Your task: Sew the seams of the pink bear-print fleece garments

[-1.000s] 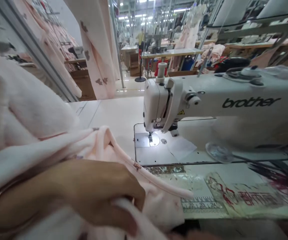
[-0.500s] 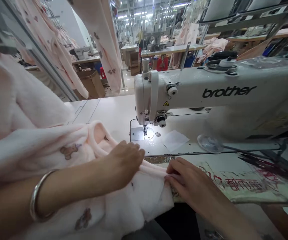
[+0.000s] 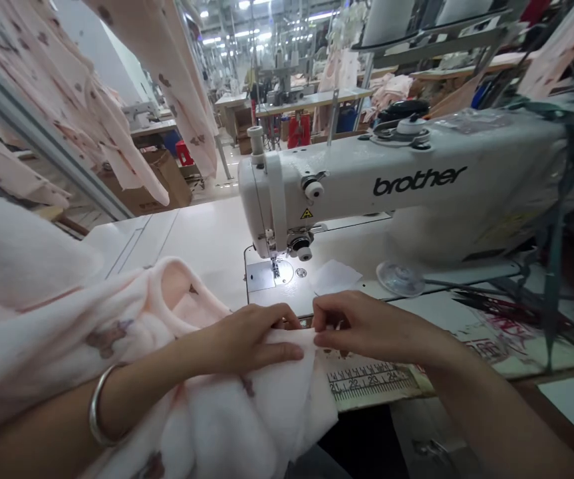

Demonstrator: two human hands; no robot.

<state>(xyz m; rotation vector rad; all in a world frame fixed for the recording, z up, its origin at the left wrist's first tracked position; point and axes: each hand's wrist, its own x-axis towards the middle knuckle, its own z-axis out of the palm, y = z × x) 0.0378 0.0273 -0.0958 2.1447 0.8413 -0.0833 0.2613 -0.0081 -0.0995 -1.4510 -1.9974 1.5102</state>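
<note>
A fluffy pale pink garment (image 3: 117,332) with small brown bear prints lies heaped across my lap and the table's front left. My left hand (image 3: 247,336), a silver bangle on its wrist, rests on the garment's edge with fingers pressed down on the fabric. My right hand (image 3: 361,326) pinches the same edge just to the right, fingertips close to my left ones. Both hands sit in front of the white Brother sewing machine (image 3: 366,186); its needle and presser foot (image 3: 275,266) are a short way beyond the fabric edge.
A ruler strip (image 3: 366,382) is taped along the table's front edge. A small white fabric piece (image 3: 334,276) and a clear disc (image 3: 399,279) lie on the machine bed. Scissors (image 3: 486,306) lie at the right. Pink garments hang at the left; more sewing stations stand behind.
The view swung right and down. My right hand came into view and took the garment's edge. Both hands moved the edge forward toward the needle plate.
</note>
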